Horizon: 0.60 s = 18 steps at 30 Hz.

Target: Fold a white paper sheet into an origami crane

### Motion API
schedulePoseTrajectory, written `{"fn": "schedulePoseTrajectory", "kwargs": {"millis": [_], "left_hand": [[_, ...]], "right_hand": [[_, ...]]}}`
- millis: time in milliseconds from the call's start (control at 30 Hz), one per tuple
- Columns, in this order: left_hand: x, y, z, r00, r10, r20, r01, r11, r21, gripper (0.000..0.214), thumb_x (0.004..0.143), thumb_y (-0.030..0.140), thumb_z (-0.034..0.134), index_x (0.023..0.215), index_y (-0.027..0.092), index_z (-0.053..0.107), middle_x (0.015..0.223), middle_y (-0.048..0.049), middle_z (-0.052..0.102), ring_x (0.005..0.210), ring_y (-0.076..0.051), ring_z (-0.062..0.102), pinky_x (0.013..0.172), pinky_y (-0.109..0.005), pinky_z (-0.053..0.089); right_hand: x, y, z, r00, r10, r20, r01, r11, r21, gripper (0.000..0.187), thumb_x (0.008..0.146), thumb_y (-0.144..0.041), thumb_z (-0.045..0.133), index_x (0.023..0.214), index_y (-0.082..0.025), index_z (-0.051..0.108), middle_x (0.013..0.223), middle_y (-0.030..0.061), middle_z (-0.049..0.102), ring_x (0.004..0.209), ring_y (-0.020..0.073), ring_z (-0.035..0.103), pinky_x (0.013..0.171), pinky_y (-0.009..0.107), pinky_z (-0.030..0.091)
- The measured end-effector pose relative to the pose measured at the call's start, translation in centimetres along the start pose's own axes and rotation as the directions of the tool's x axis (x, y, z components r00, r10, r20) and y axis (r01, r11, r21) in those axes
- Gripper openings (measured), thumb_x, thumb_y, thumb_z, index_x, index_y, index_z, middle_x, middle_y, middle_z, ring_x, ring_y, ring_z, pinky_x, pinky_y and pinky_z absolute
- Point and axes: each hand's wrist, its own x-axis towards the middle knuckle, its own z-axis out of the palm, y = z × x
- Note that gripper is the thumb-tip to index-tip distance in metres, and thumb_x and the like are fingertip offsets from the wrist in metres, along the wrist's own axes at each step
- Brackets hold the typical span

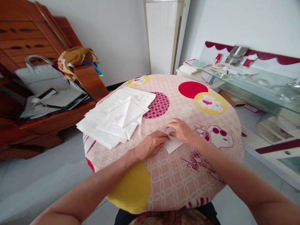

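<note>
A small printed piece of paper [173, 145] lies on the cloth-covered round table [164, 175] under both hands. My left hand [153, 143] comes in from the left, fingers together and bent, with the tips at the paper's left edge. Across from it, my right hand [181, 129] curls its fingers over the paper's upper part and grips it; those fingers hide some of the sheet. Just beyond the right hand is a pale strip [186, 112], perhaps paper. To the left rests a loose pile of printed sheets [105, 125], topped by a folded sheet [128, 111].
A wooden bench [86, 79] at the left holds a grey bag [39, 75], a brown patterned cloth [78, 57] and a flat silver device [63, 97]. At the right, a glass shelf [264, 90] carries metal bowls, a red bottle [217, 58] and papers. A white cabinet [161, 37] stands behind.
</note>
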Motion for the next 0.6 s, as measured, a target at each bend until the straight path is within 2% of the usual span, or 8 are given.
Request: {"fn": "schedulePoseTrajectory", "kwargs": {"millis": [133,233,300,433,500,600], "left_hand": [[-0.1,-0.2,0.0,1.000,-0.005,0.016,0.006,1.000,-0.011,0.032,0.094,0.010,0.047,0.118,0.017,0.067,0.116,-0.0103,0.069,0.108,-0.022,0.064,0.093,-0.039,0.055],[-0.1,-0.2,-0.2,0.999,-0.018,0.037,0.019,1.000,-0.016,0.032,0.095,0.012,0.047,0.119,0.018,0.068,0.118,-0.0112,0.069,0.109,-0.022,0.064,0.094,-0.039,0.055],[-0.1,-0.2,-0.4,0.999,-0.028,0.042,0.029,0.999,-0.027,0.032,0.095,0.012,0.048,0.118,0.018,0.068,0.119,-0.0116,0.069,0.110,-0.022,0.064,0.094,-0.039,0.054],[0.0,0.0,-0.9,0.997,-0.033,0.065,0.036,0.998,-0.050,0.026,0.092,0.015,0.057,0.115,0.016,0.069,0.118,-0.0124,0.069,0.110,-0.023,0.063,0.095,-0.039,0.053],[0.1,0.3,-1.2,0.995,-0.030,0.094,0.036,0.998,-0.057,0.027,0.089,0.020,0.064,0.115,0.016,0.068,0.117,-0.0128,0.068,0.109,-0.024,0.063,0.094,-0.039,0.053],[0.0,0.7,-1.5,0.993,-0.031,0.113,0.037,0.998,-0.050,0.033,0.085,0.026,0.071,0.116,0.015,0.067,0.116,-0.0136,0.068,0.109,-0.026,0.062,0.094,-0.039,0.052]], "right_hand": [[-2.4,-0.3,0.1,0.981,-0.186,-0.053,0.177,0.973,-0.148,0.019,0.086,-0.005,0.056,0.085,-0.016,0.071,0.102,0.0127,0.067,0.098,0.0255,0.057,0.089,0.043,0.048],[-3.7,-0.7,0.2,0.966,-0.246,-0.079,0.224,0.951,-0.213,0.024,0.092,-0.008,0.049,0.082,-0.017,0.069,0.118,0.0154,0.065,0.104,0.0277,0.055,0.092,0.047,0.047],[-4.3,-0.7,0.4,0.965,-0.251,-0.071,0.236,0.956,-0.171,0.027,0.092,-0.008,0.046,0.082,-0.017,0.069,0.122,0.0157,0.064,0.102,0.0270,0.057,0.089,0.045,0.049],[-5.0,-0.4,0.6,0.968,-0.246,-0.047,0.247,0.969,0.016,0.032,0.087,-0.002,0.044,0.083,-0.019,0.070,0.097,0.0099,0.069,0.089,0.0214,0.061,0.078,0.036,0.051],[-5.2,-0.4,0.4,0.967,-0.250,-0.057,0.253,0.965,0.061,0.033,0.083,0.001,0.045,0.082,-0.019,0.071,0.089,0.0077,0.069,0.085,0.0203,0.061,0.077,0.035,0.050],[-5.5,-0.9,-0.1,0.964,-0.263,-0.029,0.265,0.961,0.086,0.030,0.080,0.001,0.048,0.083,-0.018,0.071,0.090,0.0087,0.069,0.085,0.0206,0.061,0.079,0.036,0.050]]}}
